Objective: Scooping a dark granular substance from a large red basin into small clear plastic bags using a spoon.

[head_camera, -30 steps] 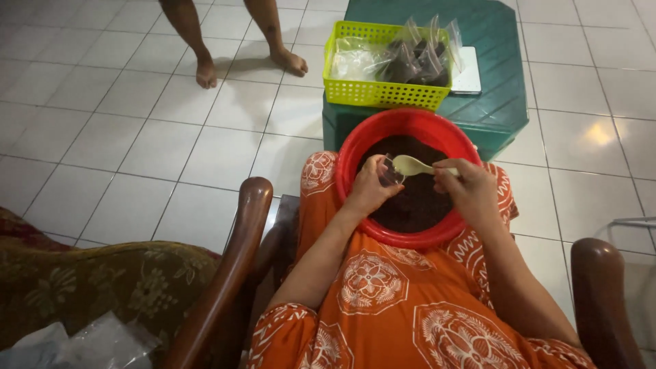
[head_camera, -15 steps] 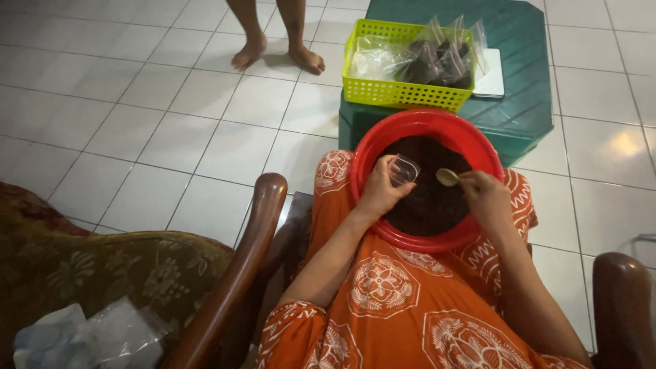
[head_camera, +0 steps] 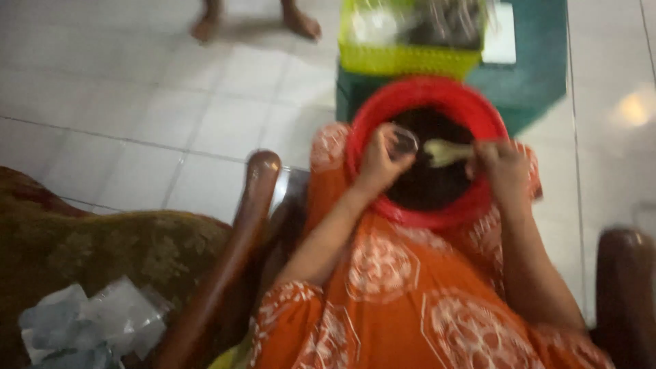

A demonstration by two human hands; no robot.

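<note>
Your left hand (head_camera: 378, 158) is closed around a small clear plastic cup (head_camera: 402, 141), held over the red basin (head_camera: 383, 109) of dark filling on your lap. Just to its right, the pale spoon (head_camera: 444, 152) points its bowl toward the cup, its handle clamped in your right hand (head_camera: 502, 164).

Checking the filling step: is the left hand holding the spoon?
No, the left hand grips a small clear cup, while the right hand holds the spoon over the red basin.
</note>
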